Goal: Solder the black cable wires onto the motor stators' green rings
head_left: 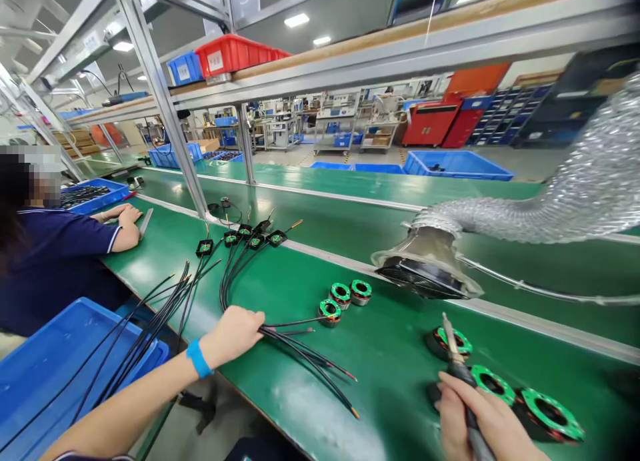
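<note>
My left hand (240, 333), with a blue wristband, is closed on a bundle of black wires (305, 357) lying on the green bench; their stripped ends fan out toward the right. My right hand (483, 417) grips a soldering iron (456, 354) like a pen, tip pointing up at a green-topped stator (453, 341). Two more stators (547, 407) sit just right of that hand. Three small green coils (345, 295) rest between my hands, farther back. Several small black boards (250, 237) with wires attached lie beyond them.
A silver fume hose with a fan mouth (425, 267) hangs over the bench at right. A blue bin (55, 367) with long black cables stands at lower left. A person in a dark blue shirt (60, 254) sits at left, hands on the bench.
</note>
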Available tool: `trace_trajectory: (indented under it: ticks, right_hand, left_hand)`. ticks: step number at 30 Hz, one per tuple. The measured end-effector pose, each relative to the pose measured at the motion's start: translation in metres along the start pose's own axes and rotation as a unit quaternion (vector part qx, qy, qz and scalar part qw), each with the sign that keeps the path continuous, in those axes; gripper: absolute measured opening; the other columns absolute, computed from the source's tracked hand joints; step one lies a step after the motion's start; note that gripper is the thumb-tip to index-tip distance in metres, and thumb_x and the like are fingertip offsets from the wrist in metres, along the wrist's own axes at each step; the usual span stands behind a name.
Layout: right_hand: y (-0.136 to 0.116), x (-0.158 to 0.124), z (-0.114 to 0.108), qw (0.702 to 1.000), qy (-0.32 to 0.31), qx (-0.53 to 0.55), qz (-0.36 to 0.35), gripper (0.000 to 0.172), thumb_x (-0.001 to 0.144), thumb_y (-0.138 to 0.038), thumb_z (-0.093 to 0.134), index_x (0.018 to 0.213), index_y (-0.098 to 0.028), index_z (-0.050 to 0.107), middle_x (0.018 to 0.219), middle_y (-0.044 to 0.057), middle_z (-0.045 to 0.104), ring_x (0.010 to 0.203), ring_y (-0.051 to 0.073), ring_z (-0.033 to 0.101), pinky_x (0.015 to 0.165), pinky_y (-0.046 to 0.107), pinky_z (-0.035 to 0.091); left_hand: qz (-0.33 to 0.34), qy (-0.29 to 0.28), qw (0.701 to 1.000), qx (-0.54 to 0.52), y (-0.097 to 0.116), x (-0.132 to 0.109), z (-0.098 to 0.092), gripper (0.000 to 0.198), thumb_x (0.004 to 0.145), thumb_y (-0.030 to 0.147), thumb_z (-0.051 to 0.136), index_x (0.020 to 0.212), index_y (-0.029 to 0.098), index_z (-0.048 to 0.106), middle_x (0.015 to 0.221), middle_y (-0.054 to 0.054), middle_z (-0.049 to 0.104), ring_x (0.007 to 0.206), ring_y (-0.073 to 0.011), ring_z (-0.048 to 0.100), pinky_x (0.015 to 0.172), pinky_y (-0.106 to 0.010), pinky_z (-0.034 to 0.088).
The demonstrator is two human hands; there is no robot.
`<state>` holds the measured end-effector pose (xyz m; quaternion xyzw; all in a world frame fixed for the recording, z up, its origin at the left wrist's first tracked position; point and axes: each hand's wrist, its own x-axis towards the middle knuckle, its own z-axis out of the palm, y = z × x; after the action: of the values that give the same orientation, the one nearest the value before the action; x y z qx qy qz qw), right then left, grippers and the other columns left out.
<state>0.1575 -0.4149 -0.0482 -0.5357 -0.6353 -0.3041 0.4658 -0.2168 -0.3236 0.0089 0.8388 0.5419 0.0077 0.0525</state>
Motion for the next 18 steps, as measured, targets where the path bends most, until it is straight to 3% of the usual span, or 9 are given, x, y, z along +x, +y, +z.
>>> trace_trajectory:
  ticks: [2, 4, 6, 11, 13, 15, 18]
  right_hand:
    - [-0.008, 0.012, 0.0, 0.999, -0.039, -0.006, -0.012, 0.015, 0.106, -0.026, 0.063, 0.113, -0.016, 0.072, 0.094, 0.007, 0.076, 0.067, 0.018, 0.071, 0.065, 0.027, 0.05]
    - [-0.019, 0.023, 0.004, 0.997, -0.075, -0.001, -0.016, 0.016, 0.106, -0.025, 0.063, 0.118, -0.017, 0.071, 0.1, 0.007, 0.076, 0.067, 0.016, 0.07, 0.066, 0.027, 0.049]
    - [-0.03, 0.035, 0.013, 0.994, -0.105, 0.015, -0.013, 0.017, 0.107, -0.024, 0.062, 0.122, -0.019, 0.069, 0.106, 0.006, 0.076, 0.064, 0.013, 0.067, 0.063, 0.026, 0.046]
    - [-0.056, 0.063, 0.055, 0.977, -0.196, 0.079, -0.012, 0.024, 0.11, -0.027, 0.052, 0.131, -0.021, 0.063, 0.12, 0.006, 0.073, 0.067, 0.015, 0.068, 0.059, 0.028, 0.046]
    - [-0.063, 0.066, 0.076, 0.965, -0.234, 0.112, -0.023, 0.027, 0.111, -0.027, 0.048, 0.133, -0.02, 0.061, 0.124, 0.009, 0.071, 0.079, 0.02, 0.071, 0.066, 0.03, 0.052]
    - [-0.067, 0.061, 0.096, 0.954, -0.265, 0.132, -0.038, 0.029, 0.11, -0.025, 0.045, 0.135, -0.019, 0.059, 0.127, 0.012, 0.069, 0.093, 0.025, 0.072, 0.077, 0.034, 0.056]
    - [-0.066, 0.048, 0.118, 0.942, -0.293, 0.148, -0.063, 0.032, 0.109, -0.022, 0.043, 0.137, -0.018, 0.057, 0.127, 0.014, 0.068, 0.103, 0.029, 0.07, 0.084, 0.039, 0.058]
  left_hand:
    - [0.01, -0.03, 0.999, 0.016, 0.007, -0.016, 0.012, 0.036, 0.091, 0.05, 0.078, 0.087, 0.016, 0.068, 0.074, -0.009, 0.072, 0.072, -0.0322, 0.072, 0.064, -0.036, 0.043]
    - [0.033, -0.053, 0.998, 0.019, 0.013, -0.027, 0.017, 0.061, 0.08, 0.076, 0.075, 0.089, 0.016, 0.068, 0.077, -0.009, 0.072, 0.073, -0.0323, 0.071, 0.064, -0.037, 0.043]
    - [0.066, -0.069, 0.995, 0.014, 0.017, -0.033, 0.016, 0.071, 0.074, 0.086, 0.069, 0.091, 0.017, 0.067, 0.086, -0.008, 0.072, 0.081, -0.0301, 0.071, 0.069, -0.037, 0.045]
    - [0.174, -0.038, 0.984, 0.015, 0.012, -0.02, 0.002, 0.05, 0.096, 0.068, 0.063, 0.101, 0.019, 0.068, 0.102, -0.006, 0.068, 0.097, -0.0233, 0.064, 0.085, -0.034, 0.046]
    - [0.139, -0.006, 0.989, 0.057, -0.006, -0.005, -0.004, 0.04, 0.102, 0.058, 0.061, 0.101, 0.019, 0.07, 0.1, -0.006, 0.067, 0.096, -0.0227, 0.063, 0.084, -0.034, 0.046]
    - [0.059, 0.017, 0.992, 0.109, -0.033, 0.009, -0.007, 0.031, 0.108, 0.042, 0.057, 0.099, 0.017, 0.071, 0.099, -0.009, 0.067, 0.095, -0.0246, 0.063, 0.082, -0.036, 0.045]
    - [-0.002, 0.027, 0.989, 0.146, -0.076, 0.02, -0.009, 0.024, 0.107, 0.014, 0.047, 0.102, 0.011, 0.071, 0.099, -0.013, 0.066, 0.091, -0.0264, 0.063, 0.08, -0.038, 0.045]
